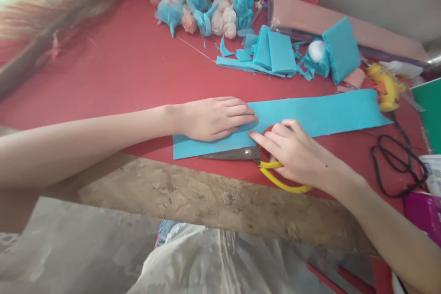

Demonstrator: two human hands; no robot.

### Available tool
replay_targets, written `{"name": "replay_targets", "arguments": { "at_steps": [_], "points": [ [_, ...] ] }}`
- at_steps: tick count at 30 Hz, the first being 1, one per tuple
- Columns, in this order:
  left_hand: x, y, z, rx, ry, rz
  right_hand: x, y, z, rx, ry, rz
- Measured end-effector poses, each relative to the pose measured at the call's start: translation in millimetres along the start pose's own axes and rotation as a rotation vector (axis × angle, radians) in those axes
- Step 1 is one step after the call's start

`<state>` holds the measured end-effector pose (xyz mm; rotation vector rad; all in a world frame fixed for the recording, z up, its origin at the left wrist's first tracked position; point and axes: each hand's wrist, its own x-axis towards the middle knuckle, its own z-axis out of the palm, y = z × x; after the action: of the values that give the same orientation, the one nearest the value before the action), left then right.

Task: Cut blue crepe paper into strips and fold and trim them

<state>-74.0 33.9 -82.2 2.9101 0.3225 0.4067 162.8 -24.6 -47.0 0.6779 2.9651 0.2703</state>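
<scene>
A long strip of blue crepe paper [320,112] lies across the table. My left hand [215,118] rests flat on its left part, palm down with fingers stretched out. Scissors [237,153] lie along the paper's near edge, their dark blades pointing left. My right hand [292,149] is curled about the scissors' handles, one of which is yellow and the other red. One fingertip of that hand touches the paper. The fingers hide part of the handles, and the blades' far side is under the paper.
Pink, white and blue paper flowers [198,4] are heaped at the back. Folded blue paper [282,53] and scraps lie behind the strip, near a white ball [316,50]. At right are a yellow glue gun [386,85] and its black cord [379,165]. A wooden edge [206,193] borders the red table.
</scene>
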Motion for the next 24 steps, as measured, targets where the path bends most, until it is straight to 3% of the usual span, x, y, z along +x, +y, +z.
{"name": "replay_targets", "arguments": {
  "at_steps": [8, 16, 24],
  "points": [
    [0.0, 0.1, -0.1, -0.048, 0.017, -0.004, -5.6, -2.4, -4.0, 0.078, 0.145, -0.085],
    [0.9, -0.1, 0.2, -0.010, -0.016, -0.004, -14.9, -19.7, -8.4, -0.048, 0.037, 0.086],
    [0.6, 0.5, 0.0, -0.013, -0.011, -0.009, -3.7, -23.4, -13.4, -0.003, -0.061, 0.092]
  ]
}}
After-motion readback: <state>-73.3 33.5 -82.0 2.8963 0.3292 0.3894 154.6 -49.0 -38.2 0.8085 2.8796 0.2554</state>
